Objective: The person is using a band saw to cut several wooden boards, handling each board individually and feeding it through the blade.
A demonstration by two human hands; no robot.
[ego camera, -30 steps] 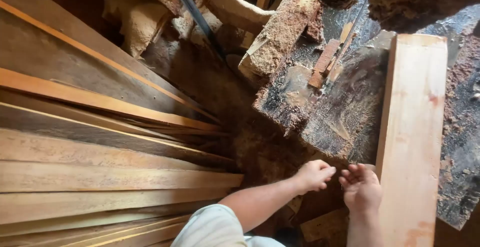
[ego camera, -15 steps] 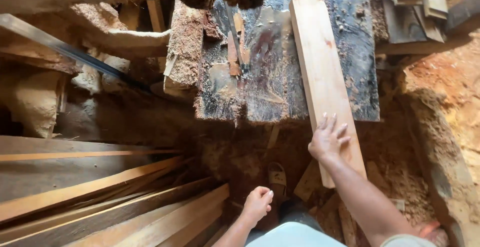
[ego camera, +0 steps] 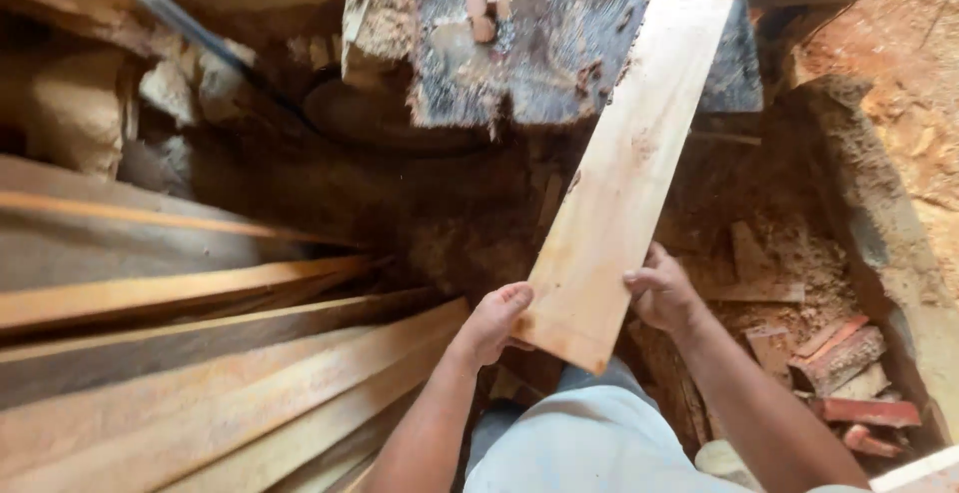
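Both hands (ego camera: 574,308) grip plank (ego camera: 619,183) | stacked boards (ego camera: 200,373) left — offcuts (ego camera: 839,373) right

On my left I see a stack of long planks (ego camera: 200,373) lying side by side. A dark, weathered slab (ego camera: 559,43) sits ahead, and reddish wood offcuts (ego camera: 839,373) lie in sawdust at right.

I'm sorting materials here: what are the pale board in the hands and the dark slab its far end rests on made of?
The pale flat board, held by the left hand and right hand, looks like raw sawn wood: light grain, fuzzy edges, no finish. The dark slab seems weathered or stained timber, rough, with splintered edges; its exact material is uncertain.
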